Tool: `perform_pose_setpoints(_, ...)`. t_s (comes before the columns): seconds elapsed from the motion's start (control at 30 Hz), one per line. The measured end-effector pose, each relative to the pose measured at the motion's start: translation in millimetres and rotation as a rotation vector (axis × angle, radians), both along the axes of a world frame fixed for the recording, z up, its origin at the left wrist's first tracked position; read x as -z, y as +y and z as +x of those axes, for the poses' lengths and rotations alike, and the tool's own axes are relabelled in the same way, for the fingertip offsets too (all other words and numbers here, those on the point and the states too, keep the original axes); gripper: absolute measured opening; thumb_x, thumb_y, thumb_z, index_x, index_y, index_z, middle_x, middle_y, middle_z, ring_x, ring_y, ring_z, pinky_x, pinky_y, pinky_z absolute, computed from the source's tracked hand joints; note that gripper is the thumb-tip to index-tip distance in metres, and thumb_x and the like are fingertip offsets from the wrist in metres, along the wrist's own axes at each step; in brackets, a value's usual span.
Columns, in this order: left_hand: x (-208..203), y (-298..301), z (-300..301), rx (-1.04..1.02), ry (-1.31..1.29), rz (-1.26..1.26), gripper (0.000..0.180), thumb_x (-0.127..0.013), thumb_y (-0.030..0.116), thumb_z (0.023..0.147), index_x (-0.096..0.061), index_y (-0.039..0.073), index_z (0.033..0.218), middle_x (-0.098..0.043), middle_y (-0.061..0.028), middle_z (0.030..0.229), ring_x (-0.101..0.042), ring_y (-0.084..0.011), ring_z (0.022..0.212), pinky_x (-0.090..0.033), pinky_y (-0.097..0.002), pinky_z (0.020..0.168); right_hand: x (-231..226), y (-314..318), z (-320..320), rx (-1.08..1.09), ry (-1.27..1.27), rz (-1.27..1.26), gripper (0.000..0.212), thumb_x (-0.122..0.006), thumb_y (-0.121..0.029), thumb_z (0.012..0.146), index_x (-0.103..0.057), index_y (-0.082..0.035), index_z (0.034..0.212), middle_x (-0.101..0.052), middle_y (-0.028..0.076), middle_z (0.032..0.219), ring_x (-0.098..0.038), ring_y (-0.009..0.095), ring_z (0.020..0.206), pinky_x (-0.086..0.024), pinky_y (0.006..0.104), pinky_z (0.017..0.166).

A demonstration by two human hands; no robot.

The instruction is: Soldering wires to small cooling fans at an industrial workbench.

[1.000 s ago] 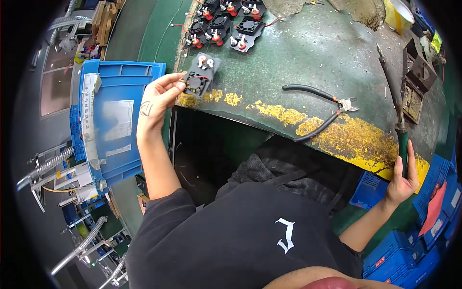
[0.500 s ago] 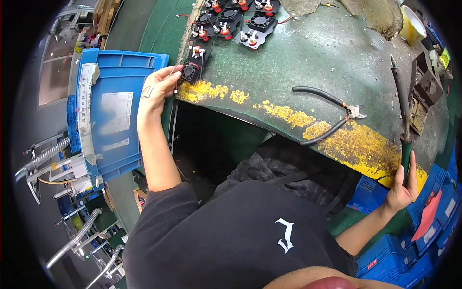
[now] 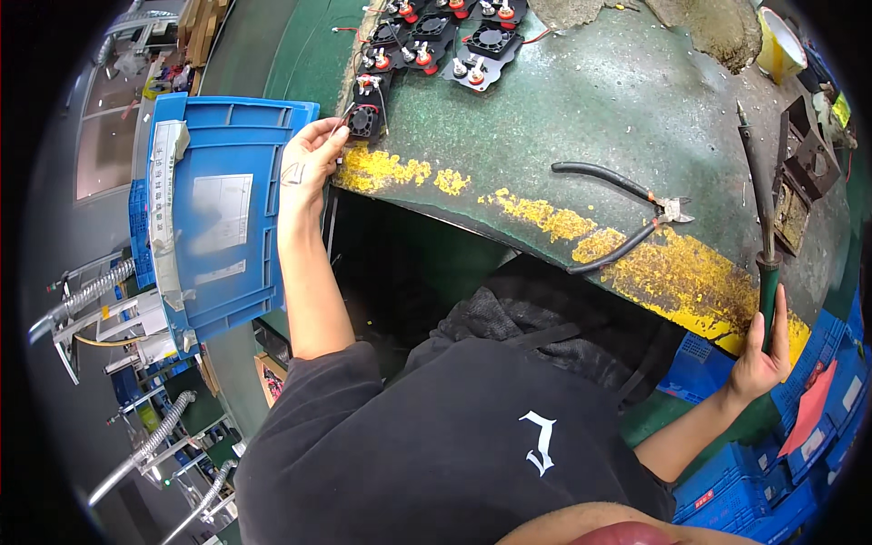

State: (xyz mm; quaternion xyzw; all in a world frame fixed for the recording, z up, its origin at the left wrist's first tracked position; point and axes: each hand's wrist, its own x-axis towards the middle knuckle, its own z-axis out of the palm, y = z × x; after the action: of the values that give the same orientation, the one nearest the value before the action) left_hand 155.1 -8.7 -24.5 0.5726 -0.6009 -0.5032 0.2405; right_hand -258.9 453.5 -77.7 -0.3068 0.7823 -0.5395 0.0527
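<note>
My left hand [image 3: 313,156] is at the bench's left corner, its thumb and index finger pinched at a thin fan wire [image 3: 346,113]. The wire runs beside a small black cooling fan [image 3: 362,121] on a dark plate with red-and-white terminals; the fingertips touch the fan's left side or lie just against it. At the right, my right hand [image 3: 761,361] is closed around the green handle of a soldering iron [image 3: 768,263]. The iron's dark shaft points away from me, its tip over the bench. Part of the handle is hidden by the fingers.
Several similar fan plates [image 3: 490,41] lie along the far left of the green bench [image 3: 545,109]. Black-handled cutting pliers [image 3: 627,218] rest near its yellow edge. A rusty metal stand [image 3: 799,173] and a yellow-white tub [image 3: 779,45] are at right. A blue crate [image 3: 218,213] stands left.
My left hand has shifted slightly right and away from me, and the fan plate has moved a little farther onto the bench and turned. The right hand and soldering iron stay almost still.
</note>
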Motion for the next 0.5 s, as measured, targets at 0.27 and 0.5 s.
perform_pose_setpoints(0.27, 2.0, 3.3, -6.8, -0.029, -0.083, -0.176, 0.035, -0.079, 0.01, 0.087, -0.069, -0.001, 0.119, -0.07, -0.0025, 0.103, -0.058, -0.0052, 0.079, -0.042, -0.0199, 0.068, 1.6, 1.0, -0.7, 0.0, -0.018, -0.019, 0.044, -0.062, 0.008, 0.093, -0.059, 0.011, 0.136, -0.065, 0.019, 0.137, -0.061, 0.021, 0.125, -0.041, 0.032, 0.111)
perform_pose_setpoints(0.5, -18.4, 14.6, 4.8, -0.042, -0.062, -0.389, 0.04, -0.072, 0.003, 0.086, -0.068, 0.001, 0.125, -0.067, -0.0049, 0.107, -0.058, -0.0077, 0.082, -0.048, -0.0226, 0.08, 4.5, -0.5, -4.8, -0.073, 0.004, -0.031, 0.044, -0.06, 0.006, 0.096, -0.056, 0.012, 0.139, -0.063, 0.019, 0.14, -0.06, 0.02, 0.125, -0.04, 0.0307, 0.111)
